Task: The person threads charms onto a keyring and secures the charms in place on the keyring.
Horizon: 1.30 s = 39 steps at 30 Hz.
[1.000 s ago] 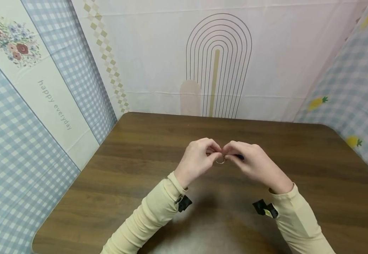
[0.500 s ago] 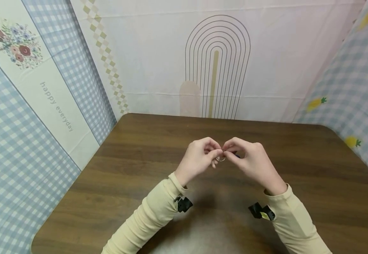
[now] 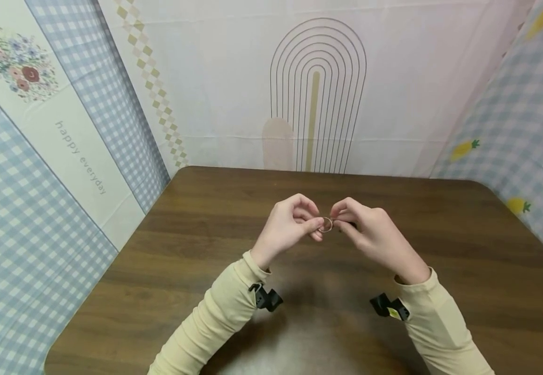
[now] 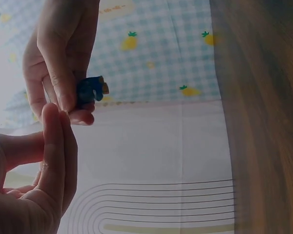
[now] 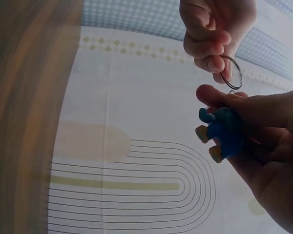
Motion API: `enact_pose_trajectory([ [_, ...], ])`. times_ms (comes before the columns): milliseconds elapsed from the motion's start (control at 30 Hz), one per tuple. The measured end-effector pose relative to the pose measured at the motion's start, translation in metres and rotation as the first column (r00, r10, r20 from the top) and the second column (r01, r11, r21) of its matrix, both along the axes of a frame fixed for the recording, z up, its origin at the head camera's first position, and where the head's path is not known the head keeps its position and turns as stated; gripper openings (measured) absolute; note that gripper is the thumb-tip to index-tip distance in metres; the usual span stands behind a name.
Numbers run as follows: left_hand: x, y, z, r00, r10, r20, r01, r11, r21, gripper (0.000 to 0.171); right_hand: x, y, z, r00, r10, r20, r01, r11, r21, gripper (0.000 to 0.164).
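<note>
Between the two hands a metal key ring (image 5: 240,77) carries a small blue figure (image 5: 224,136) with yellowish feet, like an elephant charm. My left hand (image 3: 286,229) pinches the ring's edge between thumb and fingers; in the head view the ring (image 3: 331,224) spans the gap to the other hand. My right hand (image 3: 370,232) pinches the charm's top end by the small link. From the left wrist view, the blue charm (image 4: 90,91) sticks out from under the right fingers. The head view hides most of it behind the right hand.
Both hands are above a brown wood-grain table (image 3: 182,224) with rounded corners. A white printed cloth (image 3: 224,94) hangs behind it, and blue checked cloths (image 3: 13,172) hang at the sides. Each sleeve carries a black strap-on mount (image 3: 268,299) at the wrist.
The fingertips, earlier touching each other, have moved slightly apart. The ring, which hung below them, has risen and now sits between the hands.
</note>
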State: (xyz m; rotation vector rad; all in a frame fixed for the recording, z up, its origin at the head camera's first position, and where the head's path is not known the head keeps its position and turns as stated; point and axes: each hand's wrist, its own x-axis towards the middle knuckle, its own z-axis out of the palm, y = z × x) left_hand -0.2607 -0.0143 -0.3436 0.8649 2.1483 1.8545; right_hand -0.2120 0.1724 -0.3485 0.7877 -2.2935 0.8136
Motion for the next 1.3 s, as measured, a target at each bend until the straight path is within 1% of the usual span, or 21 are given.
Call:
enact_pose_trajectory([
  [67, 0.000, 0.000, 0.000, 1.000, -0.013, 0.024, 0.013, 1.000, 0.004, 0.016, -0.001, -0.001, 0.000, 1.000, -0.003, -0.028, 0.003, 1.000, 0.030, 0.025],
  [133, -0.001, -0.001, 0.000, 0.999, -0.027, 0.045, 0.027, 1.000, 0.002, 0.015, -0.001, -0.002, 0.000, 0.999, -0.022, -0.049, 0.024, 0.999, 0.048, 0.026],
  [233, -0.001, -0.001, 0.000, 0.998, -0.035, 0.059, 0.037, 0.999, -0.026, 0.014, 0.000, -0.003, 0.000, 0.995, -0.055, -0.086, 0.061, 0.995, 0.074, 0.026],
  [300, -0.002, -0.001, 0.000, 0.997, -0.038, 0.062, 0.041, 0.998, -0.049, 0.014, 0.000, -0.004, -0.001, 0.991, -0.070, -0.115, 0.083, 0.991, 0.108, 0.027],
  [467, -0.004, 0.000, 0.001, 0.998, -0.042, 0.056, 0.046, 0.996, -0.076, 0.014, 0.000, -0.006, -0.001, 0.986, -0.058, -0.154, 0.086, 0.980, 0.181, 0.026],
  [767, -0.003, -0.001, 0.003, 0.995, -0.078, 0.062, 0.083, 0.994, -0.074, 0.015, -0.001, -0.008, -0.002, 0.977, -0.026, -0.213, 0.074, 0.973, 0.221, 0.026],
  [833, -0.003, -0.001, 0.003, 0.994, -0.090, 0.055, 0.094, 0.992, -0.080, 0.015, -0.001, -0.008, -0.002, 0.974, -0.016, -0.224, 0.068, 0.972, 0.225, 0.026],
  [900, -0.003, -0.001, 0.005, 0.994, -0.108, 0.036, 0.111, 0.988, -0.104, 0.015, -0.001, -0.007, -0.001, 0.973, -0.004, -0.231, 0.057, 0.973, 0.225, 0.026],
  [1000, -0.005, -0.001, 0.006, 0.987, -0.158, -0.005, 0.155, 0.972, -0.175, 0.014, -0.001, -0.005, 0.000, 0.978, 0.035, -0.205, 0.014, 0.973, 0.232, 0.028],
  [1100, -0.008, 0.000, 0.003, 0.975, -0.215, -0.063, 0.191, 0.945, -0.266, 0.014, -0.004, -0.001, -0.003, 0.986, 0.082, -0.146, -0.045, 0.970, 0.238, 0.029],
  [1167, -0.011, 0.003, -0.001, 0.969, -0.231, -0.091, 0.192, 0.931, -0.311, 0.014, -0.008, 0.003, -0.006, 0.990, 0.110, -0.085, -0.088, 0.969, 0.229, 0.029],
  [1233, -0.015, 0.006, -0.007, 0.966, -0.226, -0.127, 0.171, 0.924, -0.343, 0.017, -0.015, 0.008, -0.012, 0.992, 0.128, -0.009, -0.124, 0.972, 0.200, 0.028],
  [1300, -0.019, 0.008, -0.014, 0.966, -0.215, -0.142, 0.150, 0.919, -0.364, 0.019, -0.023, 0.013, -0.020, 0.984, 0.154, 0.087, -0.165, 0.975, 0.145, 0.025],
])
